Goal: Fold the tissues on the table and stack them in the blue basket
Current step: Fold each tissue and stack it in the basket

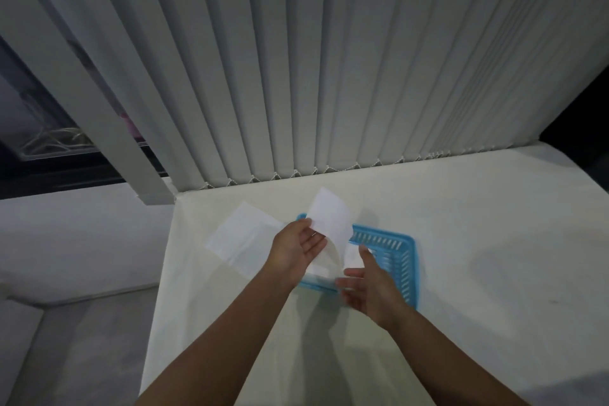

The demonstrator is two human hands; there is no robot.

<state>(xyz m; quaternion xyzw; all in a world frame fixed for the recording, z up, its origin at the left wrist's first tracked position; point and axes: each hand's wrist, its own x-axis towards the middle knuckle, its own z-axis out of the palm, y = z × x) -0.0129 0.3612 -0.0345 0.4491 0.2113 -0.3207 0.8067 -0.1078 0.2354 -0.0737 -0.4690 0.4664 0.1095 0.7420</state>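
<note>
From the head camera I saw my left hand (pixel 298 245) pinching a folded white tissue (pixel 329 219) by its near-left edge, thumb on top and fingers beneath, so that the sheet stood tilted upward over the blue basket (pixel 400 260). My right hand (pixel 365 283) was spread, palm turned toward the left, fingers loose and holding nothing; its fingertips were just beside the white tissues (pixel 326 265) already lying in the basket's left part, though I could not tell whether they touched. A flat, unfolded tissue (pixel 242 239) lay on the desk (pixel 478 227) just left of the basket, partly hidden by my left hand and wrist. The basket sat near the desk's middle, its slotted right wall showing beyond my right hand, its near rim partly covered by that hand. Pale vertical blinds (pixel 329 59) hung behind the desk's far edge, and a grey floor (pixel 82 273) lay to the left
</note>
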